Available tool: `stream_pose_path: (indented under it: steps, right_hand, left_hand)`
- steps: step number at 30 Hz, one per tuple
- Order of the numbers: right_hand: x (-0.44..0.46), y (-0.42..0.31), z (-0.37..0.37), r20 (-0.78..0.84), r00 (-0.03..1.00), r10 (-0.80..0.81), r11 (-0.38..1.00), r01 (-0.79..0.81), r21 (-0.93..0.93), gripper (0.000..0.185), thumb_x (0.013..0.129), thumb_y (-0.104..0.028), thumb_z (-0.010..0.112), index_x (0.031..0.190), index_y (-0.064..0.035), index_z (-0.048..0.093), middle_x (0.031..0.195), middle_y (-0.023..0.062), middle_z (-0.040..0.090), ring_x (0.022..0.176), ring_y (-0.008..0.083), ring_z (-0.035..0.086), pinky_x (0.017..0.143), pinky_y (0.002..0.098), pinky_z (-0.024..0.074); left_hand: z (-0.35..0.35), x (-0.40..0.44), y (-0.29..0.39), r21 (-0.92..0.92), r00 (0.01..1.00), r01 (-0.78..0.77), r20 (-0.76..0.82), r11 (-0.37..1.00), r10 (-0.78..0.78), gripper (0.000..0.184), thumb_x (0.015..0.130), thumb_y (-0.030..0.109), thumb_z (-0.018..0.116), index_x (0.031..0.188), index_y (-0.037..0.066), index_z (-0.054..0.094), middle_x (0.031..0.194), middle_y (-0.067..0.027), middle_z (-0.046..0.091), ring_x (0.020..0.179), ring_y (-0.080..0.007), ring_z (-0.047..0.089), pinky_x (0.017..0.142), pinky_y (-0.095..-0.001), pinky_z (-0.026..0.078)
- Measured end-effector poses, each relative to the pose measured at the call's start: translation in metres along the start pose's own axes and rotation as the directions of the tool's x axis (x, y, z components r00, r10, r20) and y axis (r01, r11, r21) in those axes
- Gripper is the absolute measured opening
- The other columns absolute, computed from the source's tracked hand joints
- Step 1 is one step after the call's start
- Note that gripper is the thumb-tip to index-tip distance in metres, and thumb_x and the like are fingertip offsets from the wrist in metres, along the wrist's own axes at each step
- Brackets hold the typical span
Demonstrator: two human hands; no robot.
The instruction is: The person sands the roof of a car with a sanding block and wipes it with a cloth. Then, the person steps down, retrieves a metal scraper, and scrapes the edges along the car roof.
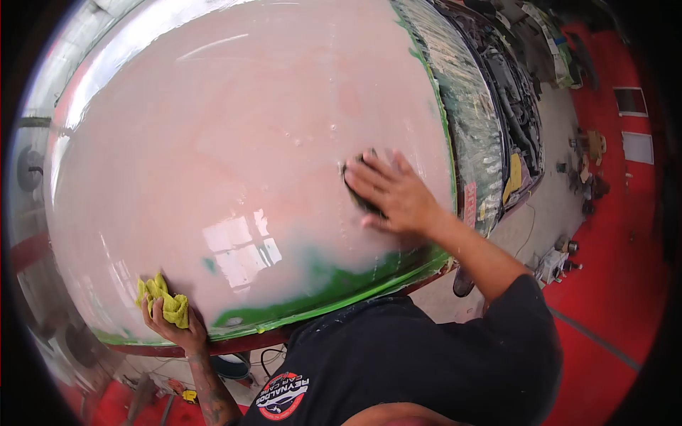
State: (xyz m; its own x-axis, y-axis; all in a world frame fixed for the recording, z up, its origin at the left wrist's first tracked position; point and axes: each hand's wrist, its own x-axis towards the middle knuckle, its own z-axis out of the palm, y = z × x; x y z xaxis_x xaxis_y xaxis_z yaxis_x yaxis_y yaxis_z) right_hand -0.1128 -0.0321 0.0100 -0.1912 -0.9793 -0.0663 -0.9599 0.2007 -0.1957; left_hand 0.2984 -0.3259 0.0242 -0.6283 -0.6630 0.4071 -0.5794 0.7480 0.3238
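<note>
Black shirt: foreground, bottom centre of the frame.
Right hand: right of centre, fingers spread flat over a dark pad on the curved panel.
Left hand: lower left, fingers curled round a yellow cloth.
Curved panel: pinkish, green-edged, filling upper left to centre.
Engine bay: upper right, exposed.

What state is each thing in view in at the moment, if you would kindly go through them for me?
Car panel: shiny, pinkish, dotted with what look like droplets, green showing along the near edge
Yellow cloth: bunched up
Dark pad: on the panel, mostly covered
Left grip: closed on the cloth
Right grip: spread flat over the pad
Windshield area: heavily streaked
Engine bay: exposed
</note>
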Motion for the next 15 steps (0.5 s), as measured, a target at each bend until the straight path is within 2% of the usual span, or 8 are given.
stream_pose_path:
  steps: [2,4,5,7,10,11,12,15]
  right_hand:
    - [0.069,0.064,-0.002,-0.076,0.997,0.021,0.99,-0.031,-0.136,0.073,0.099,-0.062,0.039,0.156,-0.0169,0.033,0.162,0.0058,0.033,0.15,0.0271,0.028,0.119,0.059,0.0198]
    - [0.149,0.136,-0.005,-0.133,0.977,0.168,0.978,-0.181,-0.1,0.072,0.1,-0.061,0.035,0.158,-0.0186,0.029,0.165,0.0028,0.028,0.152,0.0254,0.023,0.121,0.0566,0.0153]
    - [0.186,0.175,-0.004,-0.135,0.95,0.282,0.955,-0.291,-0.057,0.071,0.101,-0.061,0.034,0.158,-0.0197,0.028,0.166,0.0013,0.025,0.153,0.0246,0.022,0.122,0.0555,0.0149]
    - [0.241,0.226,-0.009,-0.202,0.848,0.49,0.872,-0.47,0.139,0.067,0.101,-0.057,0.039,0.158,-0.0218,0.03,0.165,0.0013,0.028,0.152,0.027,0.023,0.12,0.058,0.0168]
    - [0.243,0.222,0.005,-0.24,0.833,0.499,0.866,-0.488,0.109,0.066,0.101,-0.056,0.04,0.157,-0.0221,0.031,0.164,0.0018,0.028,0.152,0.0276,0.024,0.12,0.0574,0.0187]
    - [0.226,0.21,0.004,-0.229,0.856,0.464,0.886,-0.454,0.096,0.068,0.101,-0.057,0.037,0.158,-0.02,0.03,0.165,0.0023,0.027,0.152,0.0276,0.023,0.121,0.0564,0.0179]
    - [0.194,0.184,0.008,-0.21,0.878,0.43,0.903,-0.422,0.085,0.07,0.101,-0.059,0.035,0.158,-0.0179,0.029,0.166,0.0029,0.025,0.153,0.0275,0.021,0.121,0.0554,0.0171]
    - [0.073,0.082,0.008,-0.201,0.927,0.315,0.948,-0.316,0.03,0.071,0.1,-0.052,0.045,0.156,-0.0108,0.031,0.163,0.0108,0.029,0.151,0.0321,0.025,0.12,0.0571,0.0191]
  left_hand:
    - [0.001,-0.001,-0.003,-0.002,1.0,0.001,-0.012,1.0,-0.001,0.051,0.082,0.01,0.07,0.13,0.002,0.051,0.142,-0.025,0.043,0.135,-0.0429,0.04,0.114,-0.0541,0.029]
    - [0.002,-0.001,-0.002,-0.012,1.0,0.009,-0.004,1.0,-0.009,0.052,0.082,0.01,0.07,0.13,0.002,0.05,0.142,-0.0252,0.043,0.135,-0.0429,0.04,0.114,-0.0547,0.029]
    - [0.002,0.001,-0.003,-0.01,1.0,0.014,-0.005,1.0,-0.015,0.052,0.082,0.01,0.07,0.13,0.002,0.05,0.142,-0.0252,0.043,0.135,-0.0429,0.04,0.114,-0.0547,0.029]
    - [-0.001,-0.002,-0.001,0.025,1.0,0.017,0.013,1.0,-0.017,0.049,0.086,0.016,0.069,0.129,0.004,0.05,0.144,-0.025,0.041,0.133,-0.043,0.042,0.112,-0.0567,0.032]
    - [0.0,0.0,-0.001,-0.005,1.0,0.003,0.014,1.0,-0.003,0.053,0.082,0.011,0.07,0.131,0.003,0.05,0.142,-0.025,0.044,0.134,-0.043,0.04,0.115,-0.0547,0.028]
    - [0.002,0.002,0.0,-0.014,1.0,-0.005,0.002,1.0,0.006,0.053,0.082,0.011,0.07,0.131,0.003,0.05,0.142,-0.025,0.044,0.134,-0.043,0.04,0.115,-0.0547,0.028]
    - [0.002,0.002,0.001,-0.01,1.0,0.0,-0.002,1.0,0.0,0.053,0.082,0.011,0.07,0.13,0.002,0.05,0.141,-0.0248,0.044,0.134,-0.0432,0.041,0.114,-0.0547,0.029]
    - [-0.001,0.003,0.003,0.0,1.0,-0.011,-0.003,1.0,0.011,0.053,0.082,0.012,0.07,0.13,0.002,0.051,0.141,-0.0247,0.045,0.134,-0.0435,0.041,0.113,-0.0546,0.029]
